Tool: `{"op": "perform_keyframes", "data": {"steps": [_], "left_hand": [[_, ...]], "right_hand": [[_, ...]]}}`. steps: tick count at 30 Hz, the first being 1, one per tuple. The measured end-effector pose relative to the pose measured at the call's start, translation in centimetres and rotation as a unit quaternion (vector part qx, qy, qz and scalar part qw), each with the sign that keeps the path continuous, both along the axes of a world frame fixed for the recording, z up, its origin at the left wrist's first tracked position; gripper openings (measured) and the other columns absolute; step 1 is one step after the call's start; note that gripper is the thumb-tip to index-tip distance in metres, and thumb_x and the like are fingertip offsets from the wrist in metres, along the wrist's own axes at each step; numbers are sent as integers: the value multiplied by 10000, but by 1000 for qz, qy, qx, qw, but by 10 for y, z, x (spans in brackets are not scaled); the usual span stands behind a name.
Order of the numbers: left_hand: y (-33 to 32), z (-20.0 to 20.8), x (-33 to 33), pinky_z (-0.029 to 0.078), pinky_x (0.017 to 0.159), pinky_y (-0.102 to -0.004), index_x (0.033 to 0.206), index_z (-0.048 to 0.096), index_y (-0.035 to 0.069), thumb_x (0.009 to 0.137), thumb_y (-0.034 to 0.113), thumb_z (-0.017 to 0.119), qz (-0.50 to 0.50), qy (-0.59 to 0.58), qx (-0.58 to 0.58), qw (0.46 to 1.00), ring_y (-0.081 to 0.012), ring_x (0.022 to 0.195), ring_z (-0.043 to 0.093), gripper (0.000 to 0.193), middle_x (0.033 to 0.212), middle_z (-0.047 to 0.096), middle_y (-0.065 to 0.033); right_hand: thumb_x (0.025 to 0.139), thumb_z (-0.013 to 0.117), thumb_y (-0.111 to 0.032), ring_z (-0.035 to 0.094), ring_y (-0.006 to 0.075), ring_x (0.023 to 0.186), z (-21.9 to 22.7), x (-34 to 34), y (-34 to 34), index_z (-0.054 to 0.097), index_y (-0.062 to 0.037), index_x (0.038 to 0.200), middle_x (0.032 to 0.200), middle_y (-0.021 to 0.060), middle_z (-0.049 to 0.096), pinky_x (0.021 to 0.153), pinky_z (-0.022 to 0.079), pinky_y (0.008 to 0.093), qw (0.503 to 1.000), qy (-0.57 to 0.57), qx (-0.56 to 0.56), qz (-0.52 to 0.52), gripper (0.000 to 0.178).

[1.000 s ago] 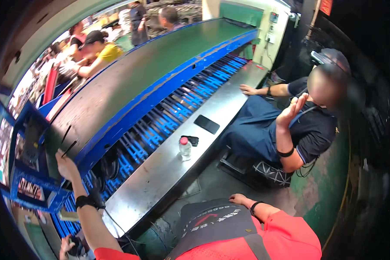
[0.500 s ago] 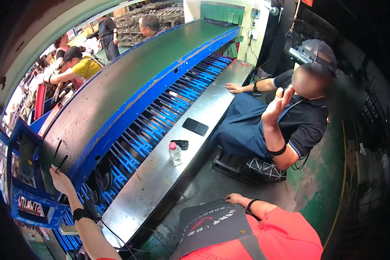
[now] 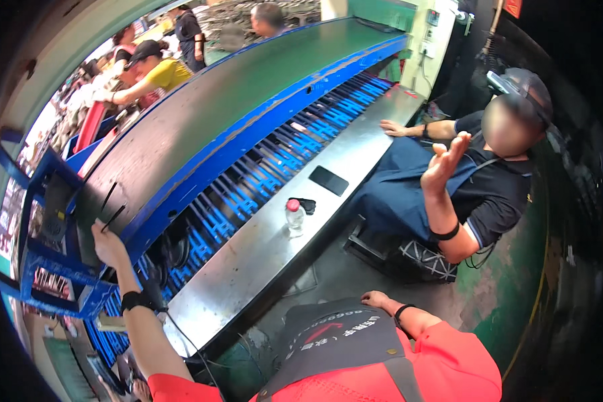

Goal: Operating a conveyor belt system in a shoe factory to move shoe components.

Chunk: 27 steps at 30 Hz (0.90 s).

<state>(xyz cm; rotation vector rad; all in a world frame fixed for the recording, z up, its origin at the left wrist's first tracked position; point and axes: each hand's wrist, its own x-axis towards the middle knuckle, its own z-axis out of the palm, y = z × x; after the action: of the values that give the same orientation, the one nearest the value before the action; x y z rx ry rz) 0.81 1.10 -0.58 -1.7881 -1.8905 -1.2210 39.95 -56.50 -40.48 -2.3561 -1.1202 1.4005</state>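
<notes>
At the left end of the green belt, my left hand point(image 3: 110, 246) is closed on a thin black object with two slender prongs point(image 3: 110, 195). The prongs point up over the belt; their kind is not clear. My right hand point(image 3: 376, 299) rests on my dark apron point(image 3: 325, 335) by my knee, with fingers laid over its edge and nothing seen in them. On the metal ledge point(image 3: 248, 268) stands a clear bottle with a red cap point(image 3: 294, 218). Beside it lie a small black item point(image 3: 307, 205) and a dark phone point(image 3: 328, 180).
A green conveyor belt point(image 3: 248, 94) with a blue frame runs away to the far right. Blue rollers point(image 3: 248, 194) sit below it, with dark shoes point(image 3: 177, 249) among them. A seated co-worker point(image 3: 492, 187) at right raises one hand. Other people work beyond the belt.
The whole scene has shifted rightward in view. My left hand still grips the pronged object, and my right hand stays by my knee. The co-worker's hand remains raised.
</notes>
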Motion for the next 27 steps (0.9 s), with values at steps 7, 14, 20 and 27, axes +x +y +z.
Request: {"op": "perform_keyframes", "data": {"steps": [7,14,20,27], "left_hand": [[-12,3,-7,432,637,-548,938,551,71,986,358,379,-15,-19,29,999,-466,767,586,338,832,627,-253],[-4,1,-12,437,604,-538,880,522,67,972,305,428,-8,12,69,998,-450,727,590,272,774,615,-242],[-5,-1,-13,443,582,-537,864,518,77,973,339,426,8,19,75,997,-451,679,587,298,732,614,-234],[-8,3,-7,444,567,-548,846,523,77,984,364,400,6,2,73,997,-465,663,581,342,696,603,-245]], "right_hand": [[811,598,-375,627,298,996,5,-4,5,678,-134,1077,1046,127,672,871,479,383,1000,-9,18,5,368],[841,595,-386,632,265,1006,2,-1,5,668,-123,1107,1060,105,677,874,481,355,1000,-16,0,22,381],[828,628,-330,652,249,966,4,-2,6,676,-92,1085,1027,126,685,856,492,335,1000,8,-5,-4,354],[834,651,-307,659,204,956,-17,2,1,681,-92,1070,996,90,699,841,495,312,1000,-2,-6,-17,321]]}}
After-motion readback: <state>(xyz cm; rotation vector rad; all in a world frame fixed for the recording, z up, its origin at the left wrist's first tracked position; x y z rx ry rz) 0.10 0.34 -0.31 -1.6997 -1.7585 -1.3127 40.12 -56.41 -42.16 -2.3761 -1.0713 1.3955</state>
